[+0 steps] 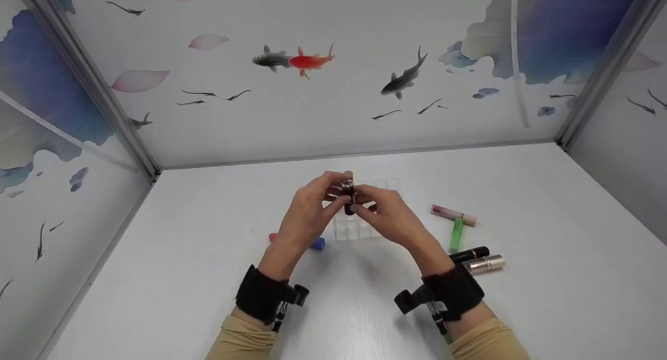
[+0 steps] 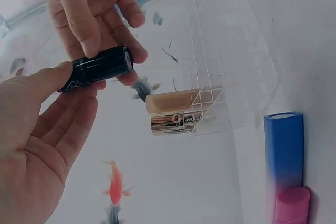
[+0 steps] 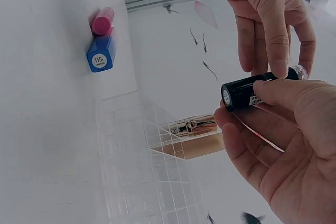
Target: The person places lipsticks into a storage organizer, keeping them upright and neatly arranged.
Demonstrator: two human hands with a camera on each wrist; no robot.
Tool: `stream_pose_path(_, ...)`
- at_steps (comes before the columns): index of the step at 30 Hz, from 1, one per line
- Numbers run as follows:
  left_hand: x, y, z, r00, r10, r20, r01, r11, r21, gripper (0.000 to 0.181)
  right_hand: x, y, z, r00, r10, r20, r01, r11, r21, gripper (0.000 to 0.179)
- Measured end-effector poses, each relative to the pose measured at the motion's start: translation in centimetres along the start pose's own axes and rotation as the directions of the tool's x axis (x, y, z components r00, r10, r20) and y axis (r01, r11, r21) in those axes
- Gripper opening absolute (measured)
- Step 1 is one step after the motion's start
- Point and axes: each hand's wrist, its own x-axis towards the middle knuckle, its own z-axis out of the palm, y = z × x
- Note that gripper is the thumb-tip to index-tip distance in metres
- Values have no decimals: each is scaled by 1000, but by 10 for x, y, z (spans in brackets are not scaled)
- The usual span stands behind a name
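A shiny black lipstick tube (image 1: 348,206) is held up in front of the body, above a clear compartmented organizer (image 1: 348,231). My left hand (image 1: 307,209) pinches the tube between thumb and fingers, toward its clear, glassy end. From the other side, my right hand (image 1: 390,214) grips it near the end with a round label, thumb against a small white sticker in the right wrist view. Upright in organizer compartments stand a gold patterned tube (image 2: 176,123) and a beige one (image 2: 170,102), side by side.
Left of the organizer lies a blue-and-pink lipstick (image 1: 317,244), partly behind the left wrist. To the right are a pink gloss tube (image 1: 452,214), a green tube (image 1: 456,236), a black tube (image 1: 470,254) and a pale metallic tube (image 1: 488,264). Printed panels wall the table.
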Motion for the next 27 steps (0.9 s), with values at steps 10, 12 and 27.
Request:
stream_pose_path(10,14,9,18,991,-31,-132,29,999,-17,31,0,-6,-8,966,24,-258,-19,1000,21,34)
stream_pose_path(12,18,11,24,986,-46,-161,42,999,-29,31,0,-6,-9,957,29,-287,-17,999,43,36)
stream_pose_path(27,32,4,55,948,-153,-278,128,986,-108,20,1,6,-8,966,55,-251,-41,997,64,42)
